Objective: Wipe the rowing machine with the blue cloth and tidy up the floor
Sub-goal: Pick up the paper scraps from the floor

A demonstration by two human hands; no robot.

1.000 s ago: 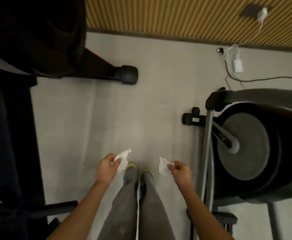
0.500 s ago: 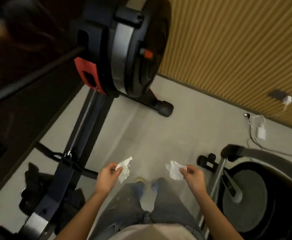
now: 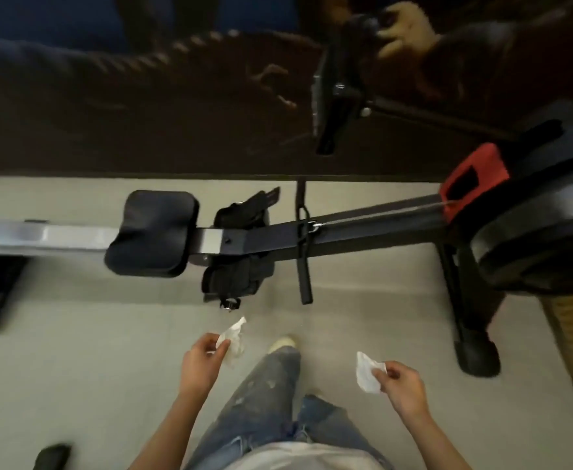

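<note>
— What did the hands hold?
— The left hand [image 3: 200, 362] pinched a crumpled white tissue [image 3: 232, 337] between thumb and fingers. The right hand [image 3: 402, 385] pinched a second tissue [image 3: 366, 371] likewise, both held above the floor [image 3: 91, 368].
— And the rowing machine [image 3: 346, 228]?
— It lay across the floor just ahead of the person's feet, with its black seat [image 3: 152, 232] left of the footrests [image 3: 237, 273].

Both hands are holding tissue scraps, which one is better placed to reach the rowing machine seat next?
Left, probably. The left hand, pinching a white scrap, sits on the seat side of your legs; the right hand, pinching a second scrap, is over toward the flywheel. Neither is free yet.
</note>
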